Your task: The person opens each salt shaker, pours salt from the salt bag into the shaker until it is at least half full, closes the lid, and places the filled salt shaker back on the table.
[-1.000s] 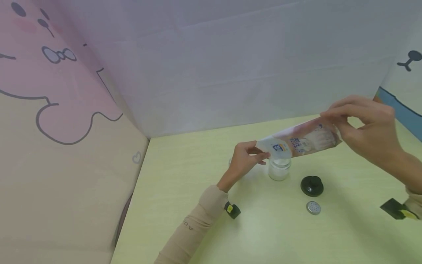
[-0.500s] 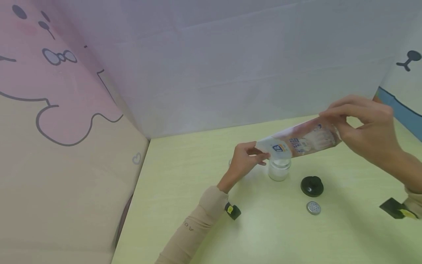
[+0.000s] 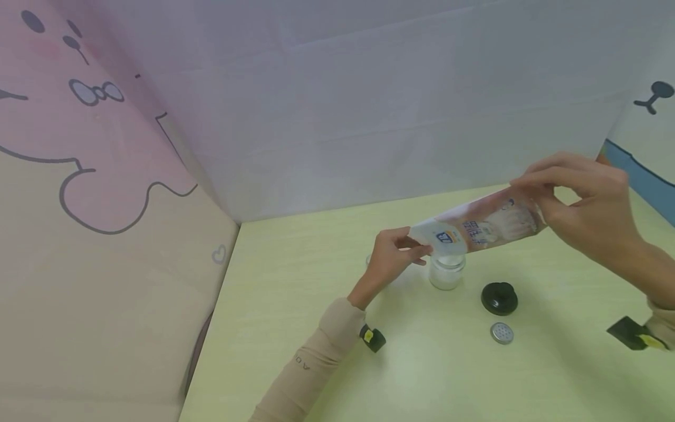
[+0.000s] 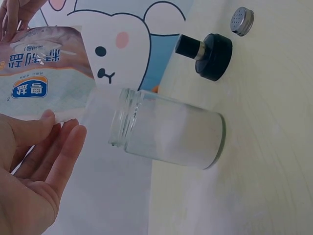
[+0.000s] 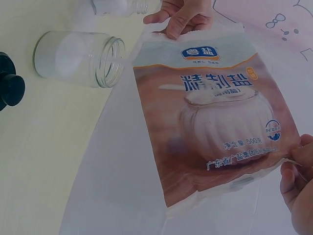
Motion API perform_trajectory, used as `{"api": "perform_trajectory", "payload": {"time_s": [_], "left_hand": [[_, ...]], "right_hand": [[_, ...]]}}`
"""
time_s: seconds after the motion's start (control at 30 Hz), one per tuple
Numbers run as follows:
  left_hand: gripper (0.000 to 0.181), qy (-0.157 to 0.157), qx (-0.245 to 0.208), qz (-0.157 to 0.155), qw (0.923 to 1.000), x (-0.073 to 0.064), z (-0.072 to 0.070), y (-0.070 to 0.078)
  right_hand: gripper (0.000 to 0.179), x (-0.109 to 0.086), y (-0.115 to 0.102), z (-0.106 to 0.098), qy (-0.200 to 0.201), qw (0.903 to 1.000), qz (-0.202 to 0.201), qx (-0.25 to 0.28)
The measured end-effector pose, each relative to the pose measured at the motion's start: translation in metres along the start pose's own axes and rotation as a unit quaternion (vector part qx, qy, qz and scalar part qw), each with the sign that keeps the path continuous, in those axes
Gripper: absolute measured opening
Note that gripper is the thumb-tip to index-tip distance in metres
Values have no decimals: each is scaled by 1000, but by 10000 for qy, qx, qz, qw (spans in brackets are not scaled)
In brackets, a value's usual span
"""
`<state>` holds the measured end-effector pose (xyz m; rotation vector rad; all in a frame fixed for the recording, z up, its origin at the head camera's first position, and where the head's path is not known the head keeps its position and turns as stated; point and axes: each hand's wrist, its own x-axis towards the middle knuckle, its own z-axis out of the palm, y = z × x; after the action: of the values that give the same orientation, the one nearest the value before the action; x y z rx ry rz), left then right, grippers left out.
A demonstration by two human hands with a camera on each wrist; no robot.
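Note:
A pink and pale-blue salt bag (image 3: 490, 225) is held slanting in the air, its pale end low and its pink end raised to the right. My left hand (image 3: 390, 255) pinches the pale end between thumb and fingers. At the raised end, my right hand (image 3: 596, 205) grips a corner of the bag. Just below the pale end stands an uncapped glass jar (image 4: 176, 129) with white salt inside. In the right wrist view, a corner of the bag (image 5: 215, 112) points toward the jar's mouth.
A black lid with a knob (image 3: 499, 298) lies right of the jar on the pale yellow table (image 3: 295, 328). Nearer the front is a perforated metal cap (image 3: 501, 333). A second glass container (image 5: 117, 7) stands partly behind my left hand. A white curtain (image 3: 369, 117) backs the table.
Almost nothing differs. Both hands keep their hold on the salt bag at nearly the same tilt over the jar, and the view shifts very slightly.

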<state>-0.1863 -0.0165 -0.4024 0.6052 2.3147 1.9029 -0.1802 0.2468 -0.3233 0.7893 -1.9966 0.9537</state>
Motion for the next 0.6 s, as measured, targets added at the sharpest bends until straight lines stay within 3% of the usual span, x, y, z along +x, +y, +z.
{"api": "perform_trajectory", "payload": {"time_s": [0.6], "left_hand": [[25,5,-47,-6,10000,-1,0,-1]], "right_hand": [[9,1,1,2,128,9997,-102,178]]}}
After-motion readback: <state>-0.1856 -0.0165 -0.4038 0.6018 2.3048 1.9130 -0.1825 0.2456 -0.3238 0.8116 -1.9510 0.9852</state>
